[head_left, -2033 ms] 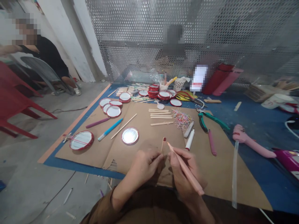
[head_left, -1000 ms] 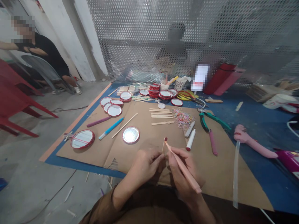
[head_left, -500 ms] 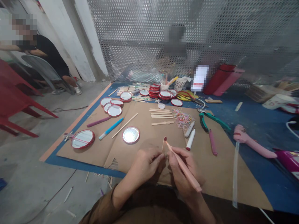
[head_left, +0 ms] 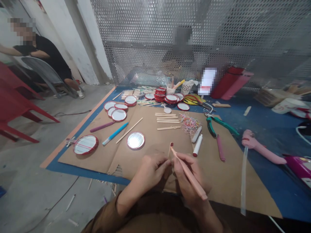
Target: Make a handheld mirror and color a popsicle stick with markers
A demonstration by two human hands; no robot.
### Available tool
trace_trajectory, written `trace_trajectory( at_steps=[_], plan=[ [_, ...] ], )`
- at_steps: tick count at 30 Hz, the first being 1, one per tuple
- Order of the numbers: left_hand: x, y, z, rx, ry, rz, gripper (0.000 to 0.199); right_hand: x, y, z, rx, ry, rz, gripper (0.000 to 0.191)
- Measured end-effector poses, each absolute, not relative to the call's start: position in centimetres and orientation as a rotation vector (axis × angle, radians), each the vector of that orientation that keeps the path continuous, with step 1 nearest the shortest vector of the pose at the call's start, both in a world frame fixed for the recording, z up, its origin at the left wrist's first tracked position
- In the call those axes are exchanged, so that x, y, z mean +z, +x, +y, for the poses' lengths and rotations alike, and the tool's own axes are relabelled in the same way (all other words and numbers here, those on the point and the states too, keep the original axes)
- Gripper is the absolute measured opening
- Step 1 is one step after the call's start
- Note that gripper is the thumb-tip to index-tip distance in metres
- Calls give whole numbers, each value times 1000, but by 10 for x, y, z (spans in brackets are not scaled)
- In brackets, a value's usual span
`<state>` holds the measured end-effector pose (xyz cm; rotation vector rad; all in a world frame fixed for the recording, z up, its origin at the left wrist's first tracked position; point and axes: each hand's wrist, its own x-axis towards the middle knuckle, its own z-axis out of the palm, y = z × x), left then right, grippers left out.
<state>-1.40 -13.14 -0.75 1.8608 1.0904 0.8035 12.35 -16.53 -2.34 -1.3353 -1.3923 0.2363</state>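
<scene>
The person's left hand point(head_left: 150, 171) is pinching a thin wooden stick point(head_left: 169, 151) with a dark red tip, its fingers closed on the lower end while the stick is standing nearly upright. The right hand point(head_left: 187, 178) is gripping a peach-coloured rod point(head_left: 197, 187) between thumb and fingers like a pen, and the rod is slanting up towards the stick's tip. Whether the two are touching or only just beside each other is too small to tell. Both hands are working together over the near edge of a brown cardboard sheet point(head_left: 157, 142), which is lying on a blue mat point(head_left: 73, 169). Red-rimmed round mirrors point(head_left: 86, 144) are lying towards the left and far edge, near a blue stick point(head_left: 115, 133). Flat craft sticks point(head_left: 167, 119) and a heap of small rubber bands point(head_left: 189, 123) are resting farther away, while green-handled pliers point(head_left: 213, 124) are lying to the right. A seated person point(head_left: 41, 48) is sitting well off to the far left.
</scene>
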Motion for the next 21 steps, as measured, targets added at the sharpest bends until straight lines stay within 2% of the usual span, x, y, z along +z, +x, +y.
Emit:
trace_trajectory(
  at_steps=[21],
  plan=[
    [-5, -12, -127, 795, 1913, 1183, 33, -24, 126, -162, 239, -1412, -1369, 17]
  ],
)
